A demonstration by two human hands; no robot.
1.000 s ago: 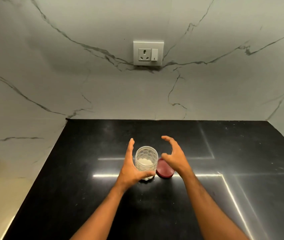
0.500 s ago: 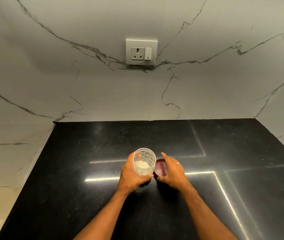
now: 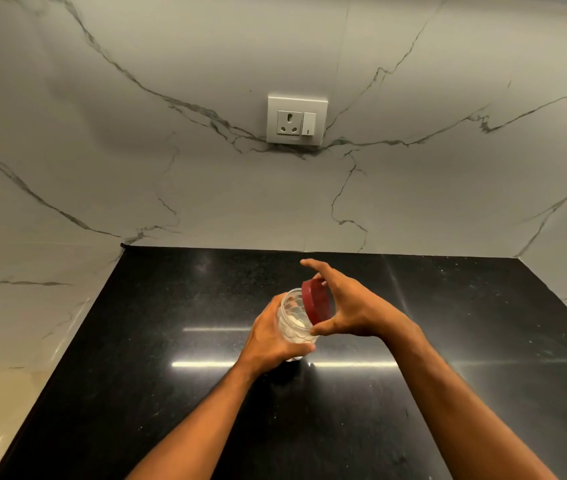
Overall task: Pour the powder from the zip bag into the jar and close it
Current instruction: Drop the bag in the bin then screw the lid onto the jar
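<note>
A clear patterned jar with white powder at its bottom is gripped from the left by my left hand, above the black counter. My right hand holds a dark red round lid between thumb and fingers, tilted on edge right beside the jar's open mouth. The lid's lower edge overlaps the jar's right rim. No zip bag is in view.
A marble wall rises behind and on both sides of the counter. A white socket with a switch is set in the back wall. The counter's left edge runs along a pale marble side panel.
My right hand has picked the red lid up off the counter and brought it, tilted, to the jar's mouth. My left hand has closed around the jar and raised it a little.
</note>
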